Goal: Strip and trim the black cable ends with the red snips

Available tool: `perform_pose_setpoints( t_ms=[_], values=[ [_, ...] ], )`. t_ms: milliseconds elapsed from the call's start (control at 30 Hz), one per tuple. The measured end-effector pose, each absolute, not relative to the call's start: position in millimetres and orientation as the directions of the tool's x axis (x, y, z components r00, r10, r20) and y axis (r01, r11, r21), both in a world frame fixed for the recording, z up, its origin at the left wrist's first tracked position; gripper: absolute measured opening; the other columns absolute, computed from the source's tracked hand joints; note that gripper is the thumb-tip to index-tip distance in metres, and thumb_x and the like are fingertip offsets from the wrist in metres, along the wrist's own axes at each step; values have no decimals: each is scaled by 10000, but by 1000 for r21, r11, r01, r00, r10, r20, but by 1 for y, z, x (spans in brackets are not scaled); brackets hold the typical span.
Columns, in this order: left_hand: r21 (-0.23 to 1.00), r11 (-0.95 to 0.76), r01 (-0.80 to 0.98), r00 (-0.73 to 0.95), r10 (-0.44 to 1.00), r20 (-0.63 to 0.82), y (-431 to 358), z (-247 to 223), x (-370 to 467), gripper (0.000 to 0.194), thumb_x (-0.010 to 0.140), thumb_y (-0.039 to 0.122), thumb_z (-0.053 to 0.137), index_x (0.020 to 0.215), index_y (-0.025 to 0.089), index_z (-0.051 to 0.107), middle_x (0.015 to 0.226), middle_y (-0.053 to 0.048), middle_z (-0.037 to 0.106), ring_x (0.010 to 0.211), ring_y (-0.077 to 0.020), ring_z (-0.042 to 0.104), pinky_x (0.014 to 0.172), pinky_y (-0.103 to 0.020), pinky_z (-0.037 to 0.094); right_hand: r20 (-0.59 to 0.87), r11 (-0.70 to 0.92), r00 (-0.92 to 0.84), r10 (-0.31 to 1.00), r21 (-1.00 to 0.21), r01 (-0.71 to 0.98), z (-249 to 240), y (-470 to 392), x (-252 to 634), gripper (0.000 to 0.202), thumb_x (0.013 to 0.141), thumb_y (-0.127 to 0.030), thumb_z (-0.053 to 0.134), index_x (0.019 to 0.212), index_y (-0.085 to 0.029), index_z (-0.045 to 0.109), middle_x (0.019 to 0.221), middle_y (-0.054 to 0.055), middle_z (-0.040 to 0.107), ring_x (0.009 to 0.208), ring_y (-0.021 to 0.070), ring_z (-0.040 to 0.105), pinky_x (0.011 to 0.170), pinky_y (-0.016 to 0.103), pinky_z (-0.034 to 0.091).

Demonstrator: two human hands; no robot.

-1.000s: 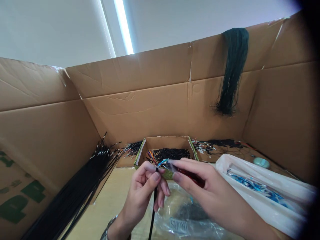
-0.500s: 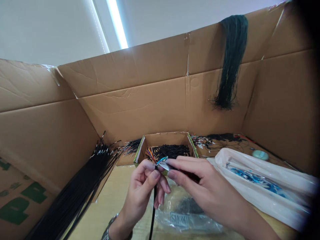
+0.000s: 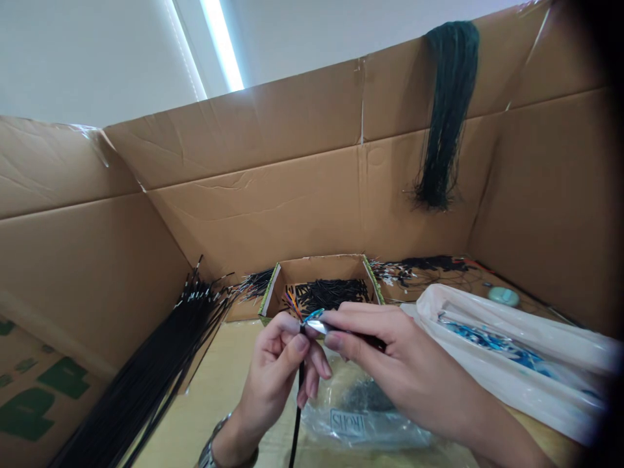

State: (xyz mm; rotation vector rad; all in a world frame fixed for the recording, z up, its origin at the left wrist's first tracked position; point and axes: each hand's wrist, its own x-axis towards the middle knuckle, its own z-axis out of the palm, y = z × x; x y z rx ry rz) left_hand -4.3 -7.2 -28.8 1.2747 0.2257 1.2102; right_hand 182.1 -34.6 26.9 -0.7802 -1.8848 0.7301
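My left hand [image 3: 277, 364] pinches a black cable [image 3: 296, 416] between thumb and forefinger just below its stripped end. From that end fan out thin coloured wires [image 3: 293, 304], orange and purple ones to the left. A blue wire bundle [image 3: 312, 315] bends to the right. My right hand [image 3: 390, 354] is closed on a shiny metal tool with a dark handle [image 3: 318, 326], whose tip touches or nearly touches the base of the wires. Fingers hide most of this tool, so its kind is unclear.
Behind my hands stands an open box [image 3: 322, 266] with short black pieces. Long black cables [image 3: 146, 364] lie left. On the right are a white tray [image 3: 487, 383] with blue-white pieces and a clear plastic bag [image 3: 361, 429]. Dark strands [image 3: 448, 110] hang over the cardboard wall [image 3: 244, 195].
The metal tool has turned slightly at the wire base and now catches more light. Both hands keep their grips; the whole view has shifted a little.
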Motion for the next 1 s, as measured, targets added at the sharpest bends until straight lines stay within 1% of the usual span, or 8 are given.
perform_pose_setpoints(
  t_ms=[100,233,333,433,567,700,833,1000],
  values=[
    [787,-110,-607,444,775,451,-8,-29,-2,117,1026,245,539,979,198,635,772,-11,778,445,-43,636,404,-48,469,490,591,-396,776,-785,188,28,-33,182,259,1028,-242,525,841,-216,703,810,-29,664,764,129,616,700,257,438],
    [757,-22,-653,458,785,418,-9,-28,1,158,1032,248,523,1007,177,662,787,-20,771,402,-19,589,395,-41,464,469,567,-411,782,-808,159,27,-29,181,246,1029,-246,527,885,-210,723,888,-13,697,839,143,631,765,272,443],
    [737,45,-674,462,804,374,-12,-26,3,164,1023,260,541,1009,173,680,777,-12,761,386,-14,569,382,-42,463,479,570,-413,775,-812,129,25,-25,181,223,1025,-254,538,947,-233,746,932,-13,712,899,152,638,789,273,445],
    [724,105,-681,480,811,334,-15,-25,4,169,1016,270,555,1009,171,691,775,-6,758,385,-10,566,380,-42,468,489,572,-417,766,-815,97,23,-23,181,209,1018,-260,554,996,-269,762,892,-28,711,917,152,643,786,265,452],
    [699,130,-703,497,793,352,-16,-24,4,177,1020,261,549,1007,168,699,790,-10,767,393,-7,571,393,-44,483,488,566,-405,773,-820,91,23,-22,181,206,1013,-264,564,1026,-291,768,914,-31,722,921,151,647,775,264,457],
    [690,139,-710,511,776,369,-15,-24,4,181,1019,254,550,1037,161,704,804,-18,769,396,-7,568,397,-45,487,477,557,-407,779,-824,102,24,-22,180,193,1010,-273,570,1005,-271,763,961,-22,725,897,150,648,767,272,460],
    [689,142,-711,495,797,346,-14,-25,5,188,1019,268,548,1002,166,705,786,-11,758,383,-8,552,381,-45,474,535,613,-347,770,-771,172,22,-29,176,200,1019,-240,548,935,-232,729,876,-24,675,814,134,621,714,262,450],
    [705,99,-702,461,819,343,-15,-26,5,152,1009,262,569,971,170,684,773,-22,764,398,-20,579,385,-50,476,673,729,-279,685,-632,264,13,-42,169,192,1028,-123,479,1018,-196,657,884,-11,600,788,123,582,705,261,432]
  ],
)
